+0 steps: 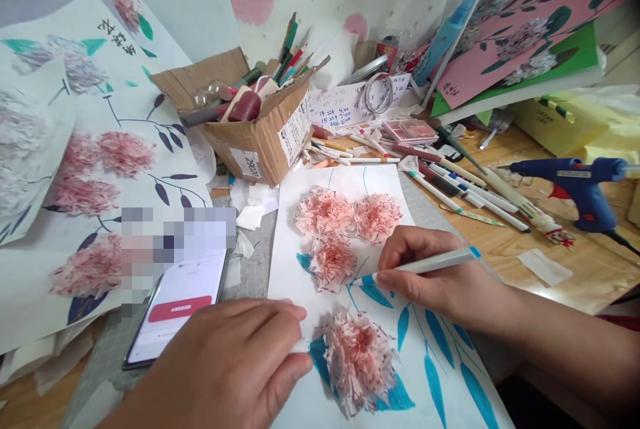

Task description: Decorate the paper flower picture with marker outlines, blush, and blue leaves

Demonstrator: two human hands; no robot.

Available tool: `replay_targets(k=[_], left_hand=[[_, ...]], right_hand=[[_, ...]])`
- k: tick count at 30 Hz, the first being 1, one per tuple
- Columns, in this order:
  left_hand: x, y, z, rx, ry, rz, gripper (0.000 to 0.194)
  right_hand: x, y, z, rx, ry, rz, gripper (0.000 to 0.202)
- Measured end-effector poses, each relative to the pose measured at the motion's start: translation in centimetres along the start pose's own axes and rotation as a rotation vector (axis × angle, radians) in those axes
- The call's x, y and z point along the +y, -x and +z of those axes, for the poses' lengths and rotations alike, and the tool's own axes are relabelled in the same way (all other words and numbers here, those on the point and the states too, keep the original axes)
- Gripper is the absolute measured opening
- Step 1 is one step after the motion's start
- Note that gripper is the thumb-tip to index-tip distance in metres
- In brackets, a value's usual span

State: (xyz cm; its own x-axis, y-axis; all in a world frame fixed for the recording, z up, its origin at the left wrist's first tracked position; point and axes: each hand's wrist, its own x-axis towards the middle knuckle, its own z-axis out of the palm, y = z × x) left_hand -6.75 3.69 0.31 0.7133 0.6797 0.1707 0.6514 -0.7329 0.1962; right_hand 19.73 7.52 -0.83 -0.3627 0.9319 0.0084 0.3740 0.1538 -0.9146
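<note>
My right hand [440,275] grips a white marker [435,261] with blue bands, its tip on the white paper [300,179] beside a thin blue stem. Fluffy pink paper flowers [334,262] with dark red edges stand out from the sheet. Blue painted leaves [435,382] spread over its right and lower parts. At the sheet's left edge, my left hand [240,355] is closed, thumb against fingers, around a small white piece [300,346], mostly hidden. The hand is just left of the lowest flower [360,362].
A phone [185,295] lies left, partly blurred out. Behind the sheet stands a cardboard box [265,142] of art supplies. Loose pens [450,182] and a blue glue gun [575,179] lie right. Finished flower pictures [165,115] lean left; a pink one [525,29] stands at back right.
</note>
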Motion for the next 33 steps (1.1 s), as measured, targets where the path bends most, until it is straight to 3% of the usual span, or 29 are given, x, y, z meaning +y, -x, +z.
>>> replay_targets(k=[11, 18, 26, 33], left_hand=[[0.1, 0.1, -0.1, -0.014, -0.008, 0.0, 0.018], [0.2, 0.2, -0.2, -0.008, -0.008, -0.008, 0.02], [0.1, -0.1, 0.0, 0.017, 0.005, -0.004, 0.021], [0.0, 0.2, 0.1, 0.015, 0.03, 0.0, 0.018]], right_hand=[[0.3, 0.2, 0.2, -0.021, 0.035, -0.053, 0.016], [-0.2, 0.0, 0.4, 0.056, 0.118, -0.027, 0.015], [-0.1, 0.3, 0.1, -0.02, 0.029, -0.043, 0.015], [0.8, -0.6, -1.1, 0.17, -0.114, 0.031, 0.021]])
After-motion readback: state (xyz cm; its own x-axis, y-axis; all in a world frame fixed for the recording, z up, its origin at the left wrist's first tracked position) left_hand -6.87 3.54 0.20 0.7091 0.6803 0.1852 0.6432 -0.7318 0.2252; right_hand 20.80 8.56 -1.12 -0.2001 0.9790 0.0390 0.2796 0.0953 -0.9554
